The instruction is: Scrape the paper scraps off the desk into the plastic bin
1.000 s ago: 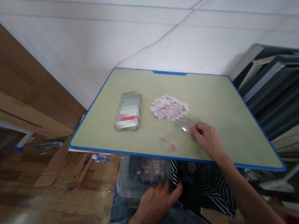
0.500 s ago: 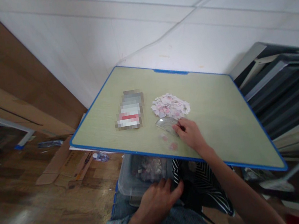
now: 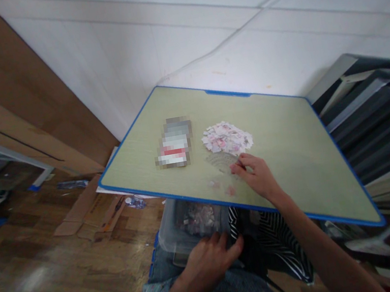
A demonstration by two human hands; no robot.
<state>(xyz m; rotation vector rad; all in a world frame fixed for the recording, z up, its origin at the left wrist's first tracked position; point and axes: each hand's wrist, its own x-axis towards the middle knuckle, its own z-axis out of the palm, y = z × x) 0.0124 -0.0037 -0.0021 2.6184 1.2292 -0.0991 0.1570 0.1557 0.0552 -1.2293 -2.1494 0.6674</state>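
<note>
My right hand [image 3: 257, 174] is closed in a pinch on the edge of a clear, half-round protractor [image 3: 222, 161], low over the pale green tabletop. Just beyond the protractor lies a heap of small white and pink paper pieces [image 3: 227, 137]. Two blurry pinkish pieces [image 3: 229, 190] sit near the table's front edge, below the protractor. Down by my lap, my left hand [image 3: 210, 261] lies with its thumb spread from its fingers, holding nothing. It is beside a clear plastic bin [image 3: 168, 235] with small bits inside, partly under the table.
A pixelated phone-like object [image 3: 175, 142] lies on the left of the blue-edged table [image 3: 282, 131]. Dark flat panels [image 3: 378, 105] lean at the right. Flattened cardboard [image 3: 86, 209] and a plastic bottle [image 3: 135, 202] are on the floor at left. A white wall stands behind.
The view has shifted slightly, so everything sits a little further right. The protractor's tilt has changed a little in my right hand. My left hand stays by the bin.
</note>
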